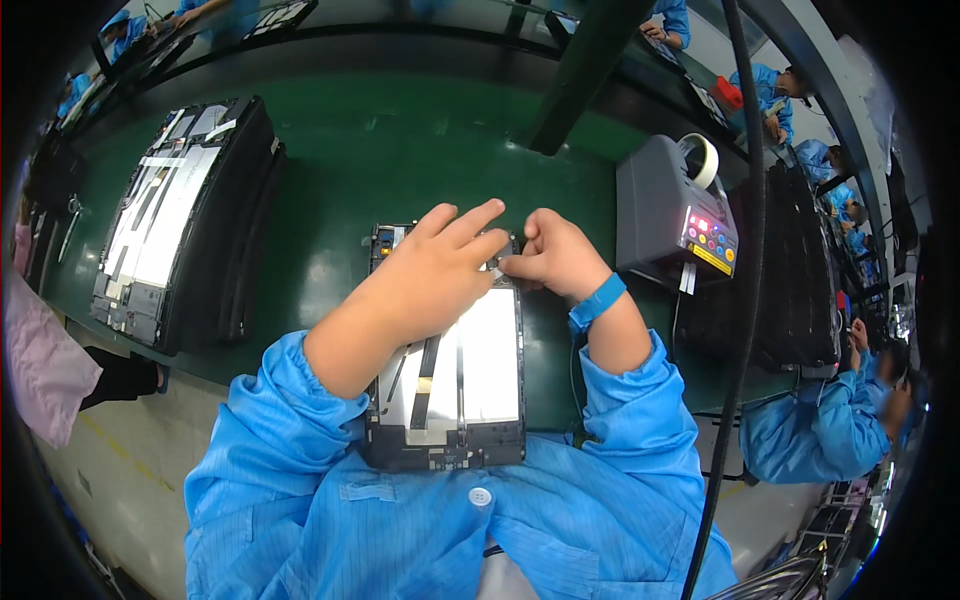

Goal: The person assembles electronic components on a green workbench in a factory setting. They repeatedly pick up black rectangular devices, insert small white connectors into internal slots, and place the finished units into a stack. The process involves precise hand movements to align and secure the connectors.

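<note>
An opened tablet lies on the bench right in front of me, its bright silver inner panel, black strips and dark lower edge showing. My left hand reaches over its upper part with the fingers apart and holds nothing I can see. The thumb of that hand is hidden. Close beside it, at the tablet's upper right corner, my right hand has its fingers curled in a pinch. A small pale piece shows by those fingertips, too small to name. A blue band circles my right wrist.
A stack of similar opened tablets stands at the left on the green bench. To the right sits a grey tape dispenser with lit buttons, near a dark stack. A black cable hangs down at the right. Co-workers in blue sit beyond.
</note>
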`<state>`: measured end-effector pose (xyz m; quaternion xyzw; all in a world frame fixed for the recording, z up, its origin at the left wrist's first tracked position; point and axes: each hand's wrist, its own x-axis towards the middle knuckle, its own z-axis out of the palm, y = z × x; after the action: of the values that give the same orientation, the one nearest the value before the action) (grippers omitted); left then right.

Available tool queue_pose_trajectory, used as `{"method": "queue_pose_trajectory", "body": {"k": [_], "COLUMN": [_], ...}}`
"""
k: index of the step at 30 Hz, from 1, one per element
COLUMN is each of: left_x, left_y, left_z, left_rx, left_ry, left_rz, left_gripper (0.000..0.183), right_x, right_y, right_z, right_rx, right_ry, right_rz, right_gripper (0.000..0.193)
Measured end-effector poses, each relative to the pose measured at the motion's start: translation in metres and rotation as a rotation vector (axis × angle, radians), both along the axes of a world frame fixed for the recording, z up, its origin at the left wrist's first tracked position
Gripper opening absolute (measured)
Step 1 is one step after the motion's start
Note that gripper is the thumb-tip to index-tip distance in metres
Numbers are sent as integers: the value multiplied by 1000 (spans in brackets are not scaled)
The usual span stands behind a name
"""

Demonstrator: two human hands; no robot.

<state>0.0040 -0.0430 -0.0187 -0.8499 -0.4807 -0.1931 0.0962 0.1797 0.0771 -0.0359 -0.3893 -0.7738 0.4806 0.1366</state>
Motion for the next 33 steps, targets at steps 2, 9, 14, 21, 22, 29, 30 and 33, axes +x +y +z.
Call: {"method": "queue_pose_trajectory", "body": {"k": [2, 9, 14, 21, 22, 29, 30, 33], "left_x": [-2, -8, 4, -2, -6, -116, -137, -202], "left_y": [-11, -100, -166, -172, -175, -204, -209, -222], "left_z": [4, 9, -8, -2, 14, 142, 153, 161], "left_rx": [26, -293, -571, -424, -366, -121, -105, -63], "left_ry": [25, -225, -515, -701, -737, -449, -522, -753], "left_rz": [40, 327, 284, 96, 79, 114, 132, 174], "left_gripper": [19, 84, 127, 122, 107, 108, 110, 114], "right_x": [2, 32, 48, 36, 27, -73, -96, -177], "right_y": [-5, -64, -153, -163, -169, -158, -156, -159], "right_z": [4, -20, -8, -1, 6, 80, 88, 96], "right_rx": [-125, 221, 419, -70, -94, 36, 77, 90], "right_ry": [50, 109, -292, 379, 483, 763, 796, 753], "right_rz": [-109, -257, 54, -34, -63, 333, 378, 378], "right_gripper": [32, 22, 83, 75, 73, 81, 83, 91]}}
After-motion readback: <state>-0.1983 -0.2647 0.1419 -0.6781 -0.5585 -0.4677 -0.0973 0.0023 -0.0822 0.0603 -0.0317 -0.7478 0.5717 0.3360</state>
